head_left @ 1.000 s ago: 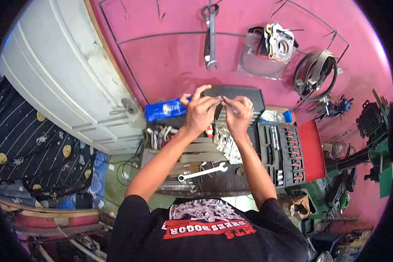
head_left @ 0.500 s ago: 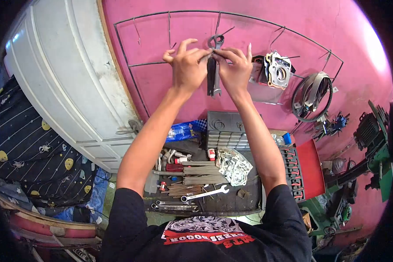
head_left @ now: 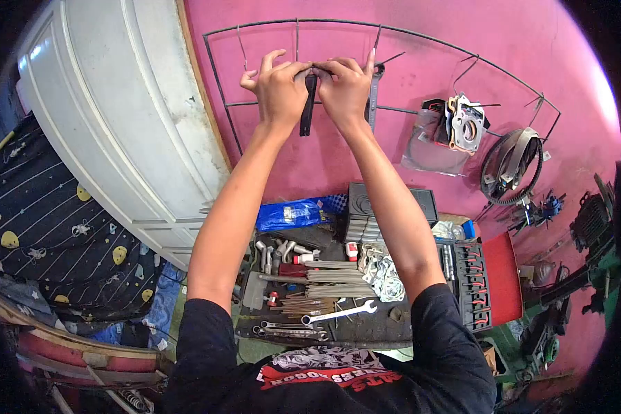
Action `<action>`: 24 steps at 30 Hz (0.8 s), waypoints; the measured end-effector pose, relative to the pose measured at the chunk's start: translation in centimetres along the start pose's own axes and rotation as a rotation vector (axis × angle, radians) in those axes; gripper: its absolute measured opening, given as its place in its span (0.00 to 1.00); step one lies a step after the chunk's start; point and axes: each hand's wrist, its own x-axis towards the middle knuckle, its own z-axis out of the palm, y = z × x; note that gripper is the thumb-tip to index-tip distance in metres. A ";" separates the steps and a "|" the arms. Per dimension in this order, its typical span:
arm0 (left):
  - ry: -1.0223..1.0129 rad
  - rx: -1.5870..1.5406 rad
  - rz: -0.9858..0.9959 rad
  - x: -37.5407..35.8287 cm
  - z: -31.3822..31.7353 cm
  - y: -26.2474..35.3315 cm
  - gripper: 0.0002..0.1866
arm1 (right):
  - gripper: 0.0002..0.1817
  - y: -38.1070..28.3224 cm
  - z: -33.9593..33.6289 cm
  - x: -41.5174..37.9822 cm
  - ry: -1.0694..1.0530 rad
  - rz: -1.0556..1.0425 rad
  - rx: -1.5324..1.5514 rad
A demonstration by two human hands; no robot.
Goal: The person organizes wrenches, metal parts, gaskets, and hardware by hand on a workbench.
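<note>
Both hands are raised in front of the pink wall, their fingertips meeting near the wire rack (head_left: 386,28). My left hand (head_left: 280,90) pinches the upper end of a dark flat strip-like object (head_left: 309,107) that hangs down between the hands. My right hand (head_left: 343,88) pinches at the same upper end from the other side. What the dark object is hooked to is hidden by the fingers. Just right of my right hand, a wrench (head_left: 373,96) hangs from the rack, partly covered by the fingers.
Gaskets (head_left: 466,127) and a belt loop (head_left: 512,165) hang at the right. Below lie a blue package (head_left: 293,214), a drawer box (head_left: 365,205), metal rods (head_left: 338,276), wrenches (head_left: 339,312) and an open red tool case (head_left: 501,276). A white door (head_left: 117,117) stands left.
The camera view has shifted. Both hands have moved left along the rack with the dark object, away from the hanging wrench, which was between them before.
</note>
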 end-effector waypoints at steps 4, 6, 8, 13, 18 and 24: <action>-0.009 0.005 -0.030 -0.2 0.4 -0.8 0.07 | 0.06 0.1 0.9 -0.4 -0.023 0.018 0.005; -0.023 0.007 -0.046 -0.3 0.7 -1.1 0.07 | 0.06 0.3 1.3 -0.6 -0.031 0.040 0.016; -0.040 0.006 -0.062 -0.4 0.9 -1.5 0.07 | 0.06 0.5 1.7 -0.7 -0.043 0.059 0.017; -0.067 -0.041 -0.087 -0.8 1.7 -2.5 0.08 | 0.07 1.5 3.0 -1.2 -0.062 0.093 0.015; -0.084 -0.033 -0.093 -1.2 2.4 -3.8 0.08 | 0.07 1.9 4.2 -1.9 -0.075 0.111 0.029; -0.086 -0.072 -0.101 -1.4 3.7 -5.0 0.08 | 0.07 2.6 5.3 -2.3 -0.102 0.126 0.019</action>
